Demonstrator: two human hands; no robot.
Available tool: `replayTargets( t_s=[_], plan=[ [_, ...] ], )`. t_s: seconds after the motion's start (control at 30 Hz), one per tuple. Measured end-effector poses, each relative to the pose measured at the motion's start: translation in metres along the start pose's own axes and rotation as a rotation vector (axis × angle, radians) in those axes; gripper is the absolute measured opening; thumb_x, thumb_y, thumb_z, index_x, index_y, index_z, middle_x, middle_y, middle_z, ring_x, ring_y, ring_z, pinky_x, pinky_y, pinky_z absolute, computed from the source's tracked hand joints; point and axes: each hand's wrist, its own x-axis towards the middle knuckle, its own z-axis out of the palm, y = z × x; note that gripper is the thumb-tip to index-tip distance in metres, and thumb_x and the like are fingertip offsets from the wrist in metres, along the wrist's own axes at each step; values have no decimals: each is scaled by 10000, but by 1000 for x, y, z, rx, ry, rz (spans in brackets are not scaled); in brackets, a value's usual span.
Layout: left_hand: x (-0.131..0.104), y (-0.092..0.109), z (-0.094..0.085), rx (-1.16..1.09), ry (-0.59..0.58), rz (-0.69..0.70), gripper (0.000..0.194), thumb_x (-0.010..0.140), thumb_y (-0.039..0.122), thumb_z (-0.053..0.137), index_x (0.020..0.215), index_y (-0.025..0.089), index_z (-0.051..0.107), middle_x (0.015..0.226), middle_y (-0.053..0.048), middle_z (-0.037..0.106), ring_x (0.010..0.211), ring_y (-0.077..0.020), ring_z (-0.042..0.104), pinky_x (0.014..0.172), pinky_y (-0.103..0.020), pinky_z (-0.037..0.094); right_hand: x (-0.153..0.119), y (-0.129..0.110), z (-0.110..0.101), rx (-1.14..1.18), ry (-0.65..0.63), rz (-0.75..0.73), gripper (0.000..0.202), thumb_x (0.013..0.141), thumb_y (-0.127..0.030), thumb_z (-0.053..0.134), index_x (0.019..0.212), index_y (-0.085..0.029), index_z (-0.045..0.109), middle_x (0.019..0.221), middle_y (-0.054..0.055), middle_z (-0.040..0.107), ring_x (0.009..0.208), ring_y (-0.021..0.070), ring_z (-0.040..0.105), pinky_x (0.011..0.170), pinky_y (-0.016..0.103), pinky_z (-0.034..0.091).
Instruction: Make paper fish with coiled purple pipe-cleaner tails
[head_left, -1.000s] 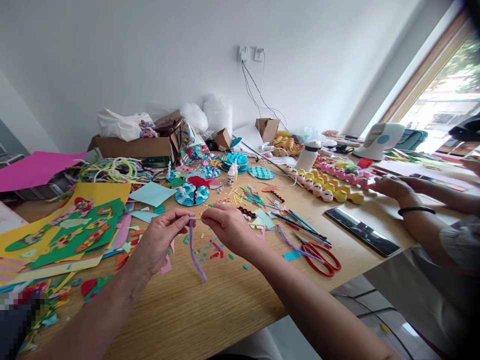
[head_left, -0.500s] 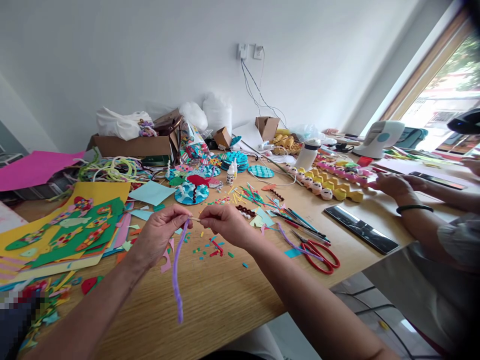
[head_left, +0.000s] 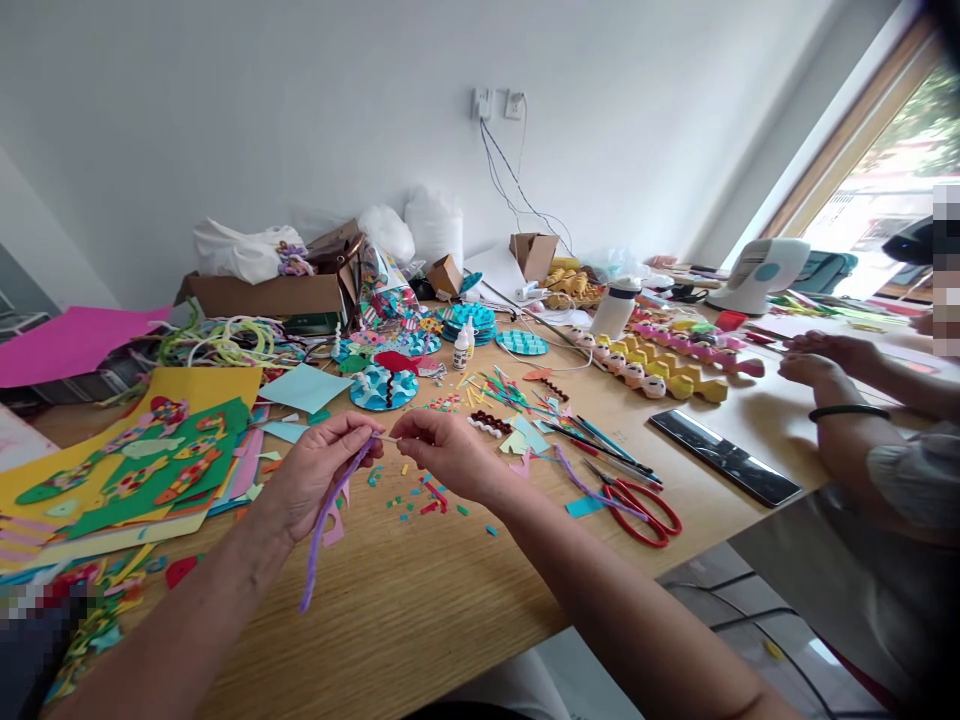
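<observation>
Both hands up over the pale wooden table [head_left: 450, 600], close together. My left hand [head_left: 319, 475] is closed in a pinch on the top of a fuzzy purple pipe cleaner [head_left: 324, 530], which hangs down past the palm, its free end dangling just above the tabletop. My right hand [head_left: 442, 455] is pinched shut on a thin pale stick [head_left: 388, 438] that bridges the gap to my left fingertips, where stick and pipe cleaner meet.

Risks, as I judge them: both grips are fingertip-only, so the stick could slip out or snap if I twist hard. The loose tail could swing and sweep the small coloured paper scraps [head_left: 424, 495] lying below. The red-handled scissors [head_left: 637, 510] sit near my right forearm; an elbow shift might knock them. Another person's hands [head_left: 814, 365] work well apart at the far right.
</observation>
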Motion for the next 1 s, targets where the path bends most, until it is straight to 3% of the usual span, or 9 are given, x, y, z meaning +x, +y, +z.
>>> replayTargets(
  t_s=[0.13, 0.3, 0.57, 0.87, 1.0],
  plan=[
    [0, 0, 2, 131, -14, 101, 179, 595, 321, 731, 688, 174, 689, 628, -27, 647, 611, -141, 576, 582, -221, 440, 2, -4, 0, 76, -55, 87, 161, 814, -255, 504, 712, -156, 580, 602, -33, 537, 516, 53, 468, 463, 159, 331],
    [-3, -1, 4, 292, -14, 208, 135, 652, 320, 669, 686, 193, 701, 633, -30, 638, 623, -154, 551, 573, -223, 421, 3, -9, -1, 261, -140, 181, 188, 824, -266, 499, 690, -147, 556, 570, -36, 537, 446, 40, 440, 416, 155, 337],
    [-4, 1, 3, 381, -38, 323, 113, 707, 303, 620, 703, 214, 689, 654, -25, 632, 661, -168, 557, 633, -245, 430, 5, 1, 0, 419, -184, 119, 223, 796, -341, 553, 707, -139, 589, 539, -44, 530, 423, 31, 421, 397, 151, 321],
    [0, -5, -3, 410, -102, 365, 113, 749, 285, 561, 752, 198, 633, 672, -2, 599, 655, -150, 543, 615, -252, 423, 4, 2, 0, 558, -242, 175, 193, 794, -330, 539, 716, -154, 553, 541, -49, 519, 412, 35, 404, 385, 156, 304],
    [0, -1, -4, 500, -135, 417, 115, 761, 273, 531, 754, 197, 618, 655, 5, 585, 620, -138, 527, 559, -232, 407, 5, 0, 0, 584, -247, 187, 114, 776, -236, 525, 688, -165, 515, 536, -50, 524, 394, 40, 401, 369, 160, 300]
  ],
)
